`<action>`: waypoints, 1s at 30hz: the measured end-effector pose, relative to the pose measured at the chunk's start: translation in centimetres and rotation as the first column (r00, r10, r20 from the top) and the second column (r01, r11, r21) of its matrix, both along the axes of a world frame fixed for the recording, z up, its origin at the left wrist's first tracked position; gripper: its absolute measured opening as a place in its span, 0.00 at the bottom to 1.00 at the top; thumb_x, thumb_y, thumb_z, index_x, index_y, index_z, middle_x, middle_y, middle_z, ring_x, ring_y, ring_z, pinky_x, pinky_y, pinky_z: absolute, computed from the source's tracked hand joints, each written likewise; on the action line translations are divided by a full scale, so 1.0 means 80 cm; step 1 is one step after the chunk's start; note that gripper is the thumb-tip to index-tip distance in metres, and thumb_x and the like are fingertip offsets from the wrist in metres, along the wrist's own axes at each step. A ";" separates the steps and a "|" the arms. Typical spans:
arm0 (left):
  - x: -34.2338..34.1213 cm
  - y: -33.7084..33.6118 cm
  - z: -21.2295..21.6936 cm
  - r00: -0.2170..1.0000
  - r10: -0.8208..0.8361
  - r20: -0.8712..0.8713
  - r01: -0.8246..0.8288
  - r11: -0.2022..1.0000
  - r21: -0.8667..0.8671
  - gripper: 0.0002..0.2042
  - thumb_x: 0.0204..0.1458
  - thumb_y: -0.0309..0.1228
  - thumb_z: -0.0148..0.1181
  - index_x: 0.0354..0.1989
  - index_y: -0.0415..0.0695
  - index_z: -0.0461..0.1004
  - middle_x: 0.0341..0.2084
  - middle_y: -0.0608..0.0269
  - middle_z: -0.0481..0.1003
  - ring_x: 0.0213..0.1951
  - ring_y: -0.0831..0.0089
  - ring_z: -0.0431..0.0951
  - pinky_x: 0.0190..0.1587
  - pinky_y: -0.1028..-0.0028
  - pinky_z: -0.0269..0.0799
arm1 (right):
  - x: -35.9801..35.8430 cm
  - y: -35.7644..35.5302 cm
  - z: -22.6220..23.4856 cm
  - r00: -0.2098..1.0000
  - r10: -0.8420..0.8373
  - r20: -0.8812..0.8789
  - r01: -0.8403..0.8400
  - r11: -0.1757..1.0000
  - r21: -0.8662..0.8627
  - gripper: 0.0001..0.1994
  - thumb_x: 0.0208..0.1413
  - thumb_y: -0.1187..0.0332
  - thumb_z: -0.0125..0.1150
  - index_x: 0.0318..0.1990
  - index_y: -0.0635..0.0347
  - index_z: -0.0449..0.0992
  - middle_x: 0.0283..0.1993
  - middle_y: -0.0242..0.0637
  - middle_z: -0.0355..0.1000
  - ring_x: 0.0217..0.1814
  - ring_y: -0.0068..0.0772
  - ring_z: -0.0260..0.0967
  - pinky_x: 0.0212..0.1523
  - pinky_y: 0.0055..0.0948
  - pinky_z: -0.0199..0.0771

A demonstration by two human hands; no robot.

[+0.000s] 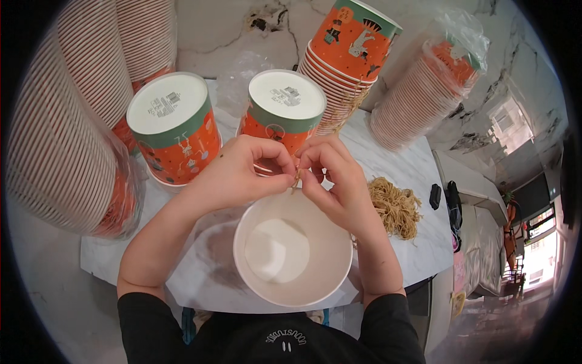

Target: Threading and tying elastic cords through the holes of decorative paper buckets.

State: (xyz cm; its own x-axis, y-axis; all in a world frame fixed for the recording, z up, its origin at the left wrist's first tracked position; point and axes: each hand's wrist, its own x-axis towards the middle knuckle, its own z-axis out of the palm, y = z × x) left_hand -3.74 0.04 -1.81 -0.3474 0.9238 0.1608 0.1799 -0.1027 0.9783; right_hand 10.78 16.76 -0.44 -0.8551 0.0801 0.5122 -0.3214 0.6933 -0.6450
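Hands: left hand [242, 173] and right hand [333, 182] met fingertip to fingertip, pinching a rubber band [296, 177].
Band: hung above the open white cup [293, 249].
Pile: rubber bands [394, 206] lay right of the right hand.

far table edge: two upturned orange cups [176, 124] [284, 106] | far right corner: bagged cup stack [424, 91], open stack [348, 57] | left edge: bagged cup stacks [66, 121] | right edge: small black object [434, 196]

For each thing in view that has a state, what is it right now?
White paper bowl: upright, open, empty.
Two orange cups: upside down on the counter.
Rubber band: pinched between both hands.
Left hand: closed on the band.
Right hand: closed on the band.
Rubber band pile: loose heap on the counter.
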 end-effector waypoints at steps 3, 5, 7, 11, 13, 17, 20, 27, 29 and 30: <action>-0.001 0.000 -0.001 0.968 0.072 -0.239 -0.043 0.991 0.124 0.05 0.54 0.22 0.65 0.39 0.37 0.79 0.37 0.66 0.82 0.39 0.81 0.79 0.47 0.76 0.76 | 0.000 0.003 0.003 1.000 -0.003 0.002 0.002 1.000 0.021 0.07 0.56 0.80 0.62 0.40 0.62 0.73 0.47 0.35 0.72 0.37 0.26 0.70 0.36 0.24 0.72; 0.000 0.001 0.003 0.998 0.065 -0.001 -0.065 0.996 0.066 0.04 0.56 0.23 0.65 0.39 0.38 0.80 0.41 0.65 0.81 0.41 0.82 0.79 0.48 0.77 0.76 | 0.001 0.004 0.005 1.000 -0.005 0.008 0.005 1.000 0.030 0.08 0.56 0.78 0.64 0.41 0.62 0.73 0.46 0.36 0.72 0.36 0.31 0.74 0.37 0.28 0.76; -0.005 0.001 0.000 0.992 0.039 0.124 -0.046 0.998 0.049 0.04 0.57 0.23 0.66 0.39 0.38 0.80 0.40 0.66 0.81 0.41 0.82 0.79 0.48 0.78 0.76 | 0.000 0.003 0.006 1.000 0.018 -0.001 -0.018 0.999 0.043 0.08 0.57 0.79 0.63 0.42 0.61 0.73 0.46 0.36 0.72 0.36 0.31 0.73 0.36 0.28 0.75; -0.009 0.001 -0.002 0.980 0.005 0.201 -0.008 1.000 0.016 0.04 0.59 0.23 0.66 0.39 0.37 0.81 0.39 0.66 0.82 0.41 0.83 0.80 0.47 0.79 0.76 | 0.000 0.003 0.005 0.999 0.030 -0.015 -0.029 0.997 0.068 0.08 0.57 0.79 0.63 0.42 0.61 0.74 0.46 0.35 0.72 0.36 0.31 0.73 0.35 0.27 0.75; -0.009 0.000 0.000 0.982 -0.020 0.190 0.020 1.000 0.002 0.04 0.59 0.23 0.66 0.39 0.37 0.81 0.39 0.66 0.82 0.41 0.83 0.80 0.47 0.79 0.76 | -0.001 0.004 0.002 0.999 0.027 -0.046 -0.024 0.998 0.064 0.08 0.56 0.78 0.64 0.42 0.61 0.74 0.44 0.35 0.73 0.35 0.30 0.73 0.34 0.27 0.74; -0.003 0.004 -0.005 0.970 -0.009 0.243 0.004 1.000 0.024 0.05 0.55 0.24 0.68 0.36 0.36 0.84 0.31 0.67 0.82 0.35 0.84 0.79 0.41 0.79 0.75 | -0.001 0.003 0.001 0.999 0.019 -0.039 -0.017 0.998 0.061 0.09 0.54 0.77 0.66 0.41 0.61 0.75 0.43 0.34 0.73 0.34 0.29 0.72 0.33 0.26 0.73; -0.006 0.003 -0.005 0.954 -0.006 0.300 0.011 1.000 -0.014 0.04 0.53 0.23 0.68 0.35 0.36 0.84 0.31 0.67 0.83 0.35 0.84 0.79 0.41 0.79 0.75 | 0.000 0.000 0.003 0.999 0.011 -0.042 -0.008 0.999 0.052 0.08 0.52 0.77 0.68 0.39 0.61 0.76 0.42 0.34 0.74 0.33 0.28 0.72 0.32 0.26 0.73; -0.005 0.005 -0.010 0.983 0.024 0.184 -0.025 1.000 0.001 0.04 0.50 0.23 0.68 0.33 0.36 0.84 0.29 0.68 0.82 0.33 0.85 0.78 0.39 0.80 0.74 | 0.000 0.002 0.002 1.000 0.019 -0.018 -0.018 0.999 0.045 0.07 0.52 0.76 0.68 0.38 0.60 0.79 0.40 0.33 0.75 0.32 0.26 0.71 0.31 0.25 0.72; -0.006 0.005 -0.011 0.984 0.019 0.180 -0.024 0.999 0.028 0.04 0.49 0.22 0.66 0.32 0.36 0.84 0.28 0.68 0.82 0.32 0.85 0.78 0.37 0.80 0.74 | 0.000 0.001 0.002 1.000 0.025 -0.015 -0.024 0.999 0.041 0.07 0.52 0.76 0.68 0.38 0.60 0.79 0.40 0.33 0.75 0.32 0.26 0.71 0.31 0.25 0.72; -0.006 0.005 -0.012 0.983 0.020 0.181 -0.025 0.999 0.027 0.04 0.49 0.22 0.66 0.32 0.36 0.84 0.28 0.68 0.82 0.32 0.85 0.78 0.37 0.80 0.74 | 0.001 0.000 0.004 1.000 0.031 -0.006 -0.030 0.999 0.045 0.07 0.52 0.76 0.68 0.38 0.60 0.79 0.40 0.33 0.75 0.32 0.26 0.71 0.31 0.25 0.71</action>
